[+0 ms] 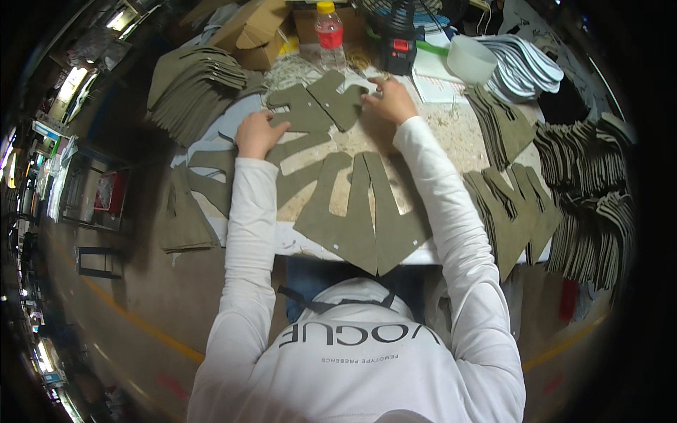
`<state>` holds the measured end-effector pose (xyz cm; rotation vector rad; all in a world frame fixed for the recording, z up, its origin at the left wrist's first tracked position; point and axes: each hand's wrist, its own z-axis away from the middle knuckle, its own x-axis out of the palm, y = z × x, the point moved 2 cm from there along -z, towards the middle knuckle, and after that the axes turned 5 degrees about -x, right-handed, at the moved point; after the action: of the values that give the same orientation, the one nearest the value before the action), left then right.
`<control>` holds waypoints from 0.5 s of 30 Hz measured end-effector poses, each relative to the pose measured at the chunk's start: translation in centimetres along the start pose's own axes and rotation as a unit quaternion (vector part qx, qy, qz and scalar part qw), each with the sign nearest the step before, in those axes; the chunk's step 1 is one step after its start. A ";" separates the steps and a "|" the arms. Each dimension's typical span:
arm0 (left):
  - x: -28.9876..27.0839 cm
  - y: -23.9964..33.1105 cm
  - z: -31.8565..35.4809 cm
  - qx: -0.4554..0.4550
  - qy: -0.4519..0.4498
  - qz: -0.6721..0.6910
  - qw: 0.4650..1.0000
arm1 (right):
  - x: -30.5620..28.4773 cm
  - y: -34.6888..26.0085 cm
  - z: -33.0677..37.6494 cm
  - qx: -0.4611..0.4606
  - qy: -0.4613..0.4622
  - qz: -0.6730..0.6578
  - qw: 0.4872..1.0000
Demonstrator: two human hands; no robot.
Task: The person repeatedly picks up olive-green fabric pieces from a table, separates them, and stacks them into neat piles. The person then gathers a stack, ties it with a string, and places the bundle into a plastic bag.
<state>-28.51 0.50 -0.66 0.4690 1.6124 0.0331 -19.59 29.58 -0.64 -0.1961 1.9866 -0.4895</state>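
Two olive-green cut fabric pieces lie at the far middle of the table: a left one (300, 107) and a right one (336, 101), their straight edges meeting along a slanting line. My left hand (258, 134) rests at the lower left of the left piece, thumb held away from the fingers. At the outer edge of the right piece is my right hand (391, 101), its fingertips touching or very near the cloth, fingers apart. Nearer to me lies a pair of forked olive pieces (363, 236), side by side with small white marks and overhanging the front edge.
Olive stacks stand at the far left (197, 88), right (504, 127) and outer right (589, 166). A bottle with yellow cap (329, 35), a black device (398, 46), a translucent bowl (471, 60) and a cardboard box (257, 35) line the back. Pale blue pieces (522, 67) lie beyond.
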 end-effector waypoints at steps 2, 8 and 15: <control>-0.2 0.3 0.3 -0.006 0.019 -0.018 1.000 | 2.1 0.1 -0.8 0.013 0.010 0.031 0.999; -0.3 0.7 0.6 -0.015 0.059 0.010 0.998 | 3.1 -0.4 -0.6 0.013 0.064 0.045 0.997; 1.5 -0.1 -1.1 0.016 0.034 0.194 0.980 | 2.6 -1.2 -0.2 -0.068 0.118 0.083 0.987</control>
<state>-29.59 1.12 -1.98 0.8092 1.5683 0.3214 -20.99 27.68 -2.20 -0.0572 2.2473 -0.2790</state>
